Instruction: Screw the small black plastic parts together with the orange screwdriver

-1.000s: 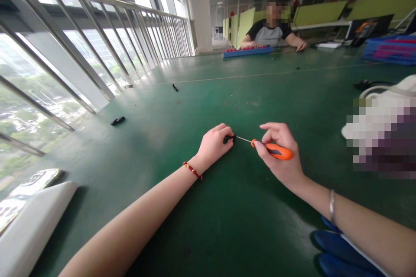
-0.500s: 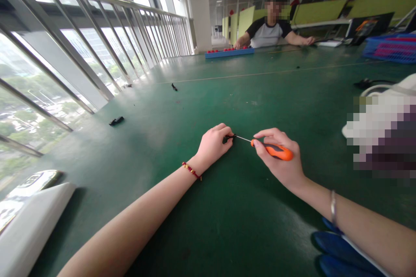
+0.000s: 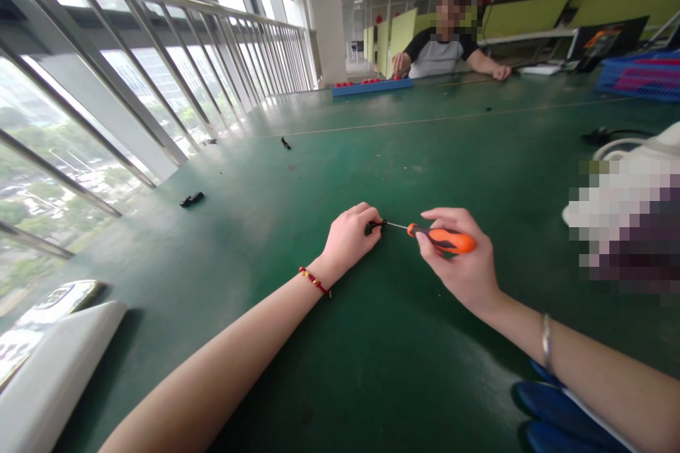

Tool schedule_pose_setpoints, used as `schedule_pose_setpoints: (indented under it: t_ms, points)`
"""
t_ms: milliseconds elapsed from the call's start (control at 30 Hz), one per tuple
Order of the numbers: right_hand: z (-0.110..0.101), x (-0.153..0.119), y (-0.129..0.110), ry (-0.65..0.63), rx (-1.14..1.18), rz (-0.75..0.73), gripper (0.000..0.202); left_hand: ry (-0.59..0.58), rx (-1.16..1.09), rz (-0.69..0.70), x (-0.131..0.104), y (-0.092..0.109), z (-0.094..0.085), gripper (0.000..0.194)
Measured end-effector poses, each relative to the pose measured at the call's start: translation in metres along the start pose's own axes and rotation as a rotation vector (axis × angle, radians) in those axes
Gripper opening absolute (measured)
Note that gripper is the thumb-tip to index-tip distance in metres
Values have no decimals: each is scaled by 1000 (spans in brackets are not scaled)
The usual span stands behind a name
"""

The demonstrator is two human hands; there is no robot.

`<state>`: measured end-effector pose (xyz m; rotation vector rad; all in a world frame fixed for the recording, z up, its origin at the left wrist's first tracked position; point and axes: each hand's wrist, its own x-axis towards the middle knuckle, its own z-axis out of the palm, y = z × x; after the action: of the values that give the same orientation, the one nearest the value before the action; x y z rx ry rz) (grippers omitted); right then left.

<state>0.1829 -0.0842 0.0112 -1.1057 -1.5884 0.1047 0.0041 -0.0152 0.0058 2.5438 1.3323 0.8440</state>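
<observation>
Orange screwdriver (image 3: 457, 241) lies gripped in my right hand (image 3: 472, 276), its slim shaft pointing left to the small black part (image 3: 383, 224) that my left hand (image 3: 348, 235) pinches at the green table (image 3: 340, 368) (another black piece (image 3: 192, 199) lies off to the left).

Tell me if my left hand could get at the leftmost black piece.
Probably yes: nothing visible stands between your left hand and the leftmost black piece, but it's holding a small dark part.
</observation>
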Motion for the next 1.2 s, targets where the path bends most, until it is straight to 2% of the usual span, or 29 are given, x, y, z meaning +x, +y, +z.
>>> schedule_pose_setpoints:
  t_ms: [67,133,167,267,367,500,567,633,733,767,833,933,1000,1200]
  points:
    - [1,1,1,64,50,-7,31,-6,0,-2,0,1,0,8]
    - [0,2,2,57,83,8,38,-12,-1,4,0,1,-1,9]
    - [0,2,2,33,76,16,35,-13,-1,7,0,1,-1,9]
    - [-1,1,2,-48,-5,23,9,-14,0,8,0,1,-1,10]
    - [0,-1,1,-44,-4,21,5,-14,0,-3,1,1,-1,11]
    - [1,1,4,71,98,-4,37,-16,10,-15,1,0,-1,11]
    - [1,2,5,73,129,17,45,-15,10,-10,1,0,0,11]
    - [0,2,4,25,95,53,38,-12,4,-8,1,0,0,11]
    - [-1,0,2,-64,0,62,9,-10,-12,-20,1,-1,0,10]
    - [-1,-1,1,-83,-11,58,6,-10,-16,-27,2,-1,0,10]
    - [-1,-1,0,-54,-1,33,8,-9,-21,-44,2,-1,0,10]
    - [0,1,1,38,69,-18,31,-14,-14,-54,2,-1,0,11]
    - [0,3,2,37,121,-8,39,-21,-8,-45,2,0,0,11]
    - [-2,-1,-2,-122,5,62,7,-19,-14,-47,2,0,0,11]
